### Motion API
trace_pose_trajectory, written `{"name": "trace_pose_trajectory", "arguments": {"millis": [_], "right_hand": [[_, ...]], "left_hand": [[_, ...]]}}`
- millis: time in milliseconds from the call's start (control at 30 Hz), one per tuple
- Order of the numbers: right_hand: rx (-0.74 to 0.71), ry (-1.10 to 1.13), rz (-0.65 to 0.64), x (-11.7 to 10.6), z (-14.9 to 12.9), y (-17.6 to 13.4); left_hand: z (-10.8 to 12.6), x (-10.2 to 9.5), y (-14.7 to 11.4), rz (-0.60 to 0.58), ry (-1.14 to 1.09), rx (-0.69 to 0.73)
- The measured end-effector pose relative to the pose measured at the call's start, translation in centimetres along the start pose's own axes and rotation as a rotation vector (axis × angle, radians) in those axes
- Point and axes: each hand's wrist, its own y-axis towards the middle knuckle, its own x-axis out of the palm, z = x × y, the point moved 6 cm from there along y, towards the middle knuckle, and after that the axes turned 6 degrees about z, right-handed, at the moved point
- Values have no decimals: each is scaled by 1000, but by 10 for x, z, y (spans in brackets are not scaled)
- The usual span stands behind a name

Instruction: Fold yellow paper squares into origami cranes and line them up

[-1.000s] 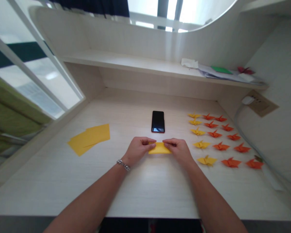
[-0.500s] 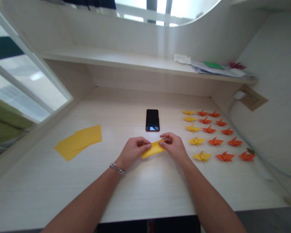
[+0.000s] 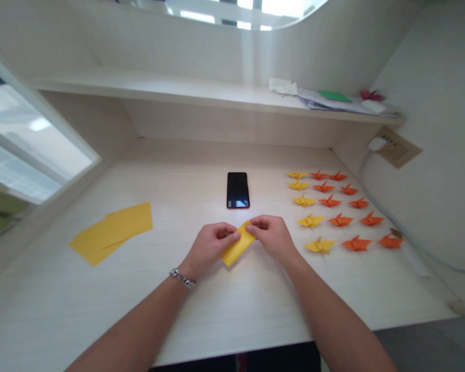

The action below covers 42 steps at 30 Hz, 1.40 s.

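Note:
A folded strip of yellow paper point(image 3: 237, 249) is held between my two hands, tilted with its near end to the lower left. My left hand point(image 3: 214, 244), with a chain bracelet point(image 3: 182, 278) at the wrist, pinches the strip's left edge, thumb on top. At the upper right end, my right hand point(image 3: 272, 235) grips it between thumb and fingers. The fingers beneath the paper are partly hidden. Just beyond the hands lies a black phone point(image 3: 237, 190), face up.
On the right stand rows of folded paper cranes, a yellow crane point(image 3: 320, 245) and an orange crane point(image 3: 356, 244) among them. Yellow sheets point(image 3: 112, 231) overlap at the left. A cable point(image 3: 391, 217) runs down from the wall socket point(image 3: 397, 148). Papers point(image 3: 333, 99) rest on the shelf point(image 3: 170, 90).
The yellow strip has turned steeper, its near end swinging down toward me. Both hands still grip it. The camera view has shifted slightly.

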Motion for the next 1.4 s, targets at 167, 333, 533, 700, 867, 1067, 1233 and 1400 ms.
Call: {"name": "trace_pose_trajectory", "arguments": {"millis": [167, 333, 533, 700, 867, 1067, 1233, 1400], "right_hand": [[9, -12, -21, 0, -1, -1], [27, 73, 9, 1, 7, 3], [40, 46, 3, 1, 9, 4], [41, 42, 10, -1, 7, 3], [36, 49, 8, 0, 9, 5], [31, 32, 13, 1, 13, 6], [-6, -28, 18, -1, 9, 4], [4, -34, 16, -2, 4, 3]], "left_hand": [[-2, 3, -1, 7, -37, -40], [-3, 4, 0, 27, -51, -44], [-3, 5, 0, 29, -41, -53], [-3, 6, -1, 26, -50, -58], [-3, 5, 1, 24, -13, -48], [-5, 6, 1, 21, 30, -42], [-2, 7, 0, 5, 62, -14], [0, 8, 0, -2, 58, -14]]}}
